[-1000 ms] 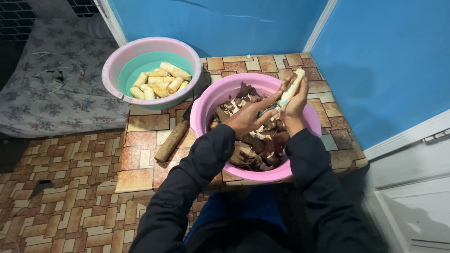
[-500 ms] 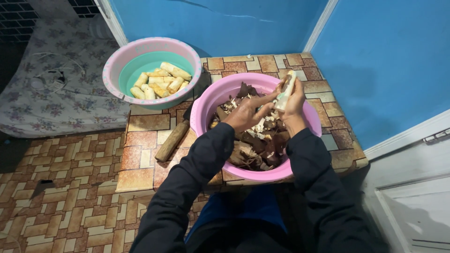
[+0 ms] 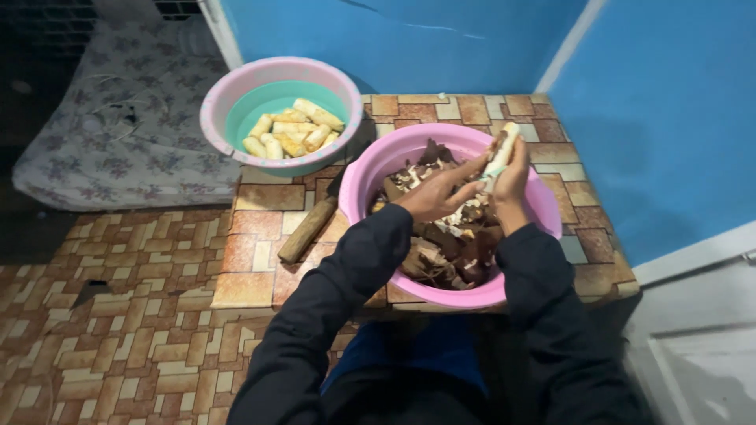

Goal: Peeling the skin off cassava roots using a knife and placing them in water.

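Observation:
A pale peeled root (image 3: 502, 154) is upright over the pink basin (image 3: 370, 177), which is full of brown peels. My right hand (image 3: 513, 179) grips the root from the right side. My left hand (image 3: 437, 194) reaches across to it with fingers on its lower part; whether it holds a small tool I cannot tell. Both arms wear dark sleeves. A second basin (image 3: 228, 98), pink outside and teal inside, stands at the far left with several peeled pale roots (image 3: 290, 131) in it.
A wooden-handled knife (image 3: 309, 228) lies on the tiled platform (image 3: 252, 260) left of the pink basin. Blue walls close the back and right. A flowered mattress (image 3: 118, 142) lies on the floor at left.
Both hands with the root stay over the pink basin; the root has turned slightly more upright in my grip.

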